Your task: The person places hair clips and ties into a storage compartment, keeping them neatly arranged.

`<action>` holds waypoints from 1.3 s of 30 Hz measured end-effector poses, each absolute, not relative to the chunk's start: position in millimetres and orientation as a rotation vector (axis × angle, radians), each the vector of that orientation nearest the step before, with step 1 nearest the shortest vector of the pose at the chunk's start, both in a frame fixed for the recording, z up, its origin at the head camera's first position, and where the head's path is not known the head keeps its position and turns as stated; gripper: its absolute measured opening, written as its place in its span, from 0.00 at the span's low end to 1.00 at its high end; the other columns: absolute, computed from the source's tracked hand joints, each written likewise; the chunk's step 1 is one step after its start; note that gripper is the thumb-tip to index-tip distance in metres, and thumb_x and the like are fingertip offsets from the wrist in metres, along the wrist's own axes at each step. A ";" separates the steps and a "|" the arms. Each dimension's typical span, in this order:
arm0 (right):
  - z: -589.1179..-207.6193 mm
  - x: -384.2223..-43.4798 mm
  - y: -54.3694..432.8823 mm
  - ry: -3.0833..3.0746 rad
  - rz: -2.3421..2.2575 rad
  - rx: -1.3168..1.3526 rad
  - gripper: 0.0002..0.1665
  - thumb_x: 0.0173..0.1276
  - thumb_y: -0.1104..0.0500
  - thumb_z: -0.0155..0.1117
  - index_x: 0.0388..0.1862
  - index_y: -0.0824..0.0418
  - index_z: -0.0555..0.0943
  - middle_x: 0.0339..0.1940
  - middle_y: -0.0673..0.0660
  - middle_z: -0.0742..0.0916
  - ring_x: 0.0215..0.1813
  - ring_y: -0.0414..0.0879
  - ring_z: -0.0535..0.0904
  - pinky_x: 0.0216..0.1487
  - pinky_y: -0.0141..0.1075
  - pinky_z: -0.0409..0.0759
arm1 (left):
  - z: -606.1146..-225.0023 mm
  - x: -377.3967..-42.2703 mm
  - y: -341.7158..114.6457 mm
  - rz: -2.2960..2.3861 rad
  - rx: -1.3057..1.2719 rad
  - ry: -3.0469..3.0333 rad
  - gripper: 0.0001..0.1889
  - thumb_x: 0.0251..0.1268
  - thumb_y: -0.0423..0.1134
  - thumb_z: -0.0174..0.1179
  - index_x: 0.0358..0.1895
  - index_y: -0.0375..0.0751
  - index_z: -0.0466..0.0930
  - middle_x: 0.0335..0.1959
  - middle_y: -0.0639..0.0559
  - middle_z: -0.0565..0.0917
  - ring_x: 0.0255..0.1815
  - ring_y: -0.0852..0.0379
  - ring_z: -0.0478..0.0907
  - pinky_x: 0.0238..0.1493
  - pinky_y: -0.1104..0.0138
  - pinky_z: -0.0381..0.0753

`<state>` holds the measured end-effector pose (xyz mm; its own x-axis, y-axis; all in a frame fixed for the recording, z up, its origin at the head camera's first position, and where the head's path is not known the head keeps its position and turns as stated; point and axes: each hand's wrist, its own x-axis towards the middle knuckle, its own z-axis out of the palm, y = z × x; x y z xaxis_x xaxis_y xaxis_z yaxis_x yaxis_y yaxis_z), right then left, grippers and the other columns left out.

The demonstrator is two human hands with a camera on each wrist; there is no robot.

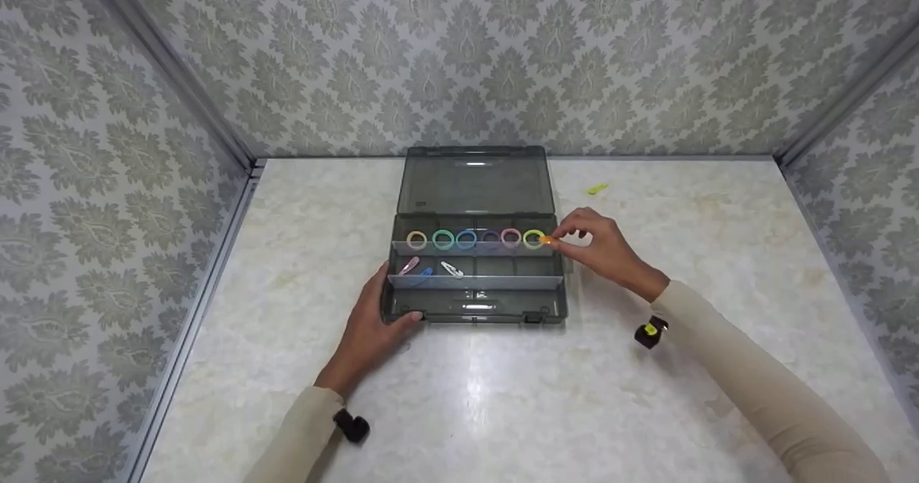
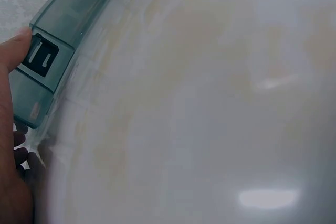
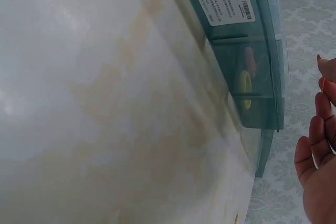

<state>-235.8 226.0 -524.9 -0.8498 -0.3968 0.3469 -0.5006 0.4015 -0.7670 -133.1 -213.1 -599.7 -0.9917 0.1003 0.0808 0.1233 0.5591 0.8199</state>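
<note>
Organizer box [image 1: 475,303] sits mid-counter [image 1: 215,268], lid open toward 12 o'clock. Left hand [image 1: 372,325] grips its 7 o'clock corner, likely bracing it. Right hand [image 1: 599,246] pinches a small orange piece [image 1: 546,240] at the ring row's [image 1: 474,239] 3 o'clock end, just beside the yellow-green ring [image 1: 533,238].

The head camera looks down and forward over the whole table [image 1: 502,397], the box [image 1: 475,303] at centre. Each wrist camera sits low and close, skimming the tabletop toward one side wall of that box [image 2: 50,61] [image 3: 252,51].
</note>
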 end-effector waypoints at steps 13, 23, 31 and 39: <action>-522.8 -245.1 197.3 -2.610 1.451 0.936 0.03 0.74 0.61 0.79 0.44 0.56 0.94 0.44 0.55 0.89 0.46 0.68 0.78 0.47 0.59 0.77 | -599.2 -133.7 -211.8 -1.422 -0.202 -2.780 0.61 0.67 0.65 0.75 0.93 0.51 0.45 0.89 0.42 0.58 0.90 0.42 0.54 0.87 0.43 0.55; -521.6 -250.8 174.5 -2.614 1.381 1.078 0.03 0.73 0.64 0.79 0.44 0.60 0.94 0.43 0.56 0.88 0.50 0.68 0.82 0.51 0.61 0.81 | -599.7 -133.9 -212.8 -1.431 -0.194 -2.779 0.60 0.68 0.64 0.76 0.93 0.53 0.46 0.89 0.44 0.59 0.90 0.44 0.54 0.88 0.44 0.55; -524.2 -252.7 158.9 -2.637 1.231 1.170 0.05 0.74 0.59 0.79 0.44 0.60 0.94 0.43 0.57 0.89 0.47 0.61 0.82 0.49 0.53 0.79 | -600.4 -134.1 -212.7 -1.441 -0.201 -2.762 0.60 0.67 0.64 0.76 0.92 0.51 0.47 0.89 0.45 0.59 0.90 0.45 0.55 0.87 0.44 0.55; -523.1 -250.5 146.6 -2.714 1.107 1.168 0.07 0.75 0.58 0.79 0.43 0.61 0.93 0.44 0.57 0.88 0.50 0.53 0.82 0.53 0.50 0.82 | -600.2 -133.2 -211.5 -1.444 -0.180 -2.771 0.62 0.66 0.65 0.77 0.93 0.52 0.46 0.89 0.45 0.59 0.90 0.44 0.54 0.87 0.43 0.55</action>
<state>-250.5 146.6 -523.1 -0.7257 -0.6418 0.2480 -0.6322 0.4797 -0.6085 -133.2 -211.5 -600.2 -0.9933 0.0967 0.0630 0.1071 0.5677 0.8162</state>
